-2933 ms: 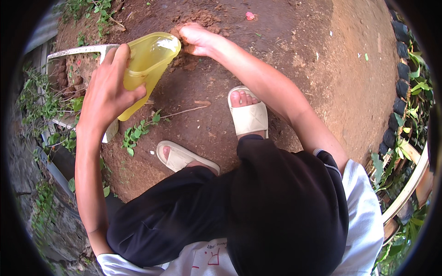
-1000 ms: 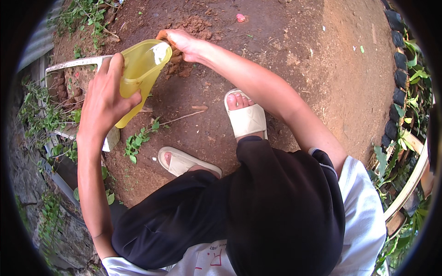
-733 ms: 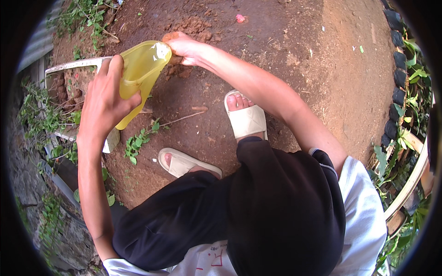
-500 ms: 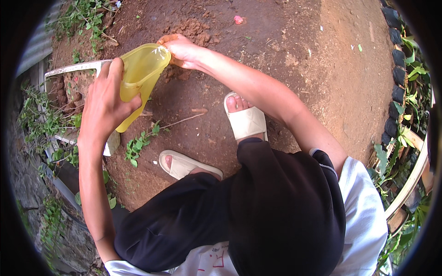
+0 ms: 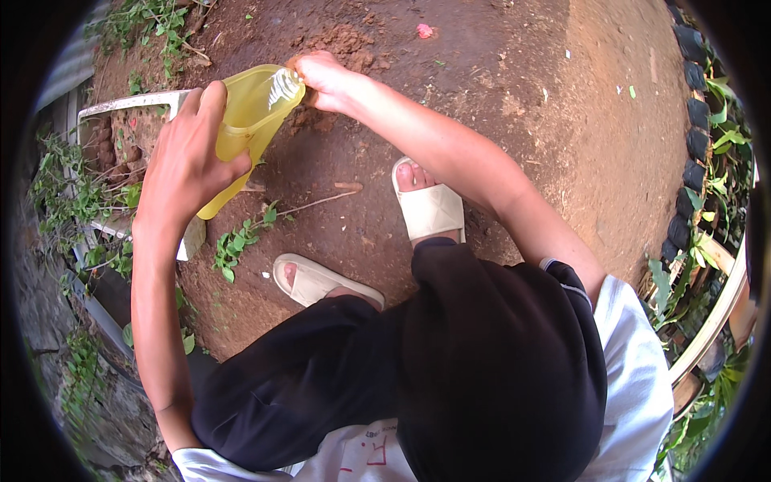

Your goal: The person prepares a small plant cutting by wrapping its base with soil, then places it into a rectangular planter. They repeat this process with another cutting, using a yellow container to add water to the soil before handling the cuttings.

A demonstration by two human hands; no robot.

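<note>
A translucent yellow plastic container (image 5: 250,108), long and open on top, is tilted over the ground in front of me. My left hand (image 5: 186,161) is wrapped round its near left side, with the thumb against the near wall. At the container's far right end, my right hand (image 5: 323,82) is closed at the rim; its fingertips look smeared with reddish mud. White glints like water show inside by that rim. The fingers of my right hand are partly hidden, so I cannot make out whether they grip the rim or rub something there.
Damp reddish-brown soil (image 5: 490,88) lies around, with a crumbly mound (image 5: 345,48) beyond my right hand. A white frame (image 5: 132,104) stands at left beside leafy plants (image 5: 72,189). Black plant bags (image 5: 695,112) line the right edge. My sandals (image 5: 431,210) are below.
The container and both hands have shifted slightly up in the picture. More bright glints show near the container's right rim, and my right fingers have curled in more.
</note>
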